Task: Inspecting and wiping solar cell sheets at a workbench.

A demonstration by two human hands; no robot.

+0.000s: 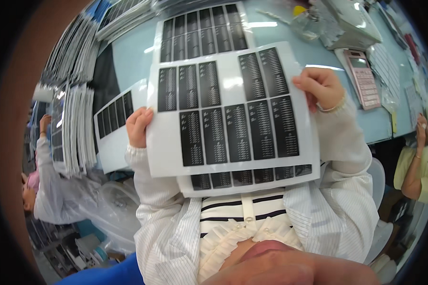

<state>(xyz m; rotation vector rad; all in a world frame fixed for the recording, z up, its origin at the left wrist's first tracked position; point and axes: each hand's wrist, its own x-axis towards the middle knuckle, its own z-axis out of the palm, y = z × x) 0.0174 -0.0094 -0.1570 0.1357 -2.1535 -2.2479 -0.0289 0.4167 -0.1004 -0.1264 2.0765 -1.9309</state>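
Note:
A white sheet of black rectangular labels is held up in front of my chest. My left hand pinches its left edge, fingers closed. At the upper right edge, my right hand grips the same sheet between thumb and curled fingers. Bare white spots show among the labels, one in the upper row and one at the lower left. Below its bottom edge a second label sheet sticks out; whether my hands also hold it is hidden. Beyond it, another label sheet lies on the table.
Tall stacks of sheets stand at the left beside a tilted label sheet. A pink calculator and a white machine sit at the right on the pale glossy table. Other people work at both sides.

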